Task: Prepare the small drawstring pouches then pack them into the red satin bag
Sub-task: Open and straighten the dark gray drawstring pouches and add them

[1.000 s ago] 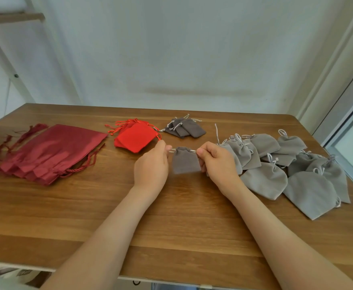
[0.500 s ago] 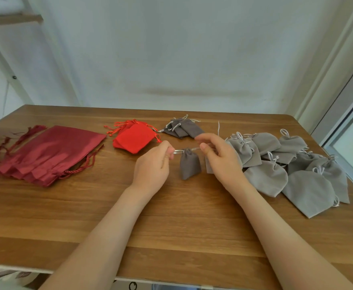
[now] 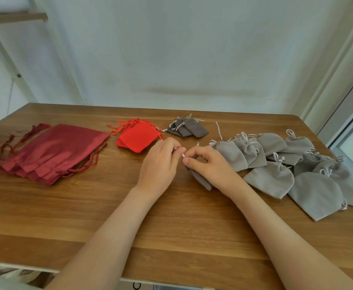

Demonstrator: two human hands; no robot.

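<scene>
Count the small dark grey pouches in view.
4. Three overlap in a pile beside the red pouches; the fourth pouch lies under the right hand, cord pinched by it and the left hand. Others may hide beneath.

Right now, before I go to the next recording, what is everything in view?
dark red satin drawstring bags: several, fanned stack, dark red, table's left side
small bright red fabric pouches: small stack, count unclear, bright red, back centre-left
small dark grey fabric pouches: about three, dark grey, back centre
light grey fabric pouches: roughly ten, overlapping, light grey, right side
small dark grey drawstring pouch: one, dark grey, mostly under the right hand
brown wooden table: one, brown, bears everything
pale wooden shelf: one, pale, upper left
left hand: one, pinches that pouch's pale cord
right hand: one, pinches the cord too, over the pouch
</scene>
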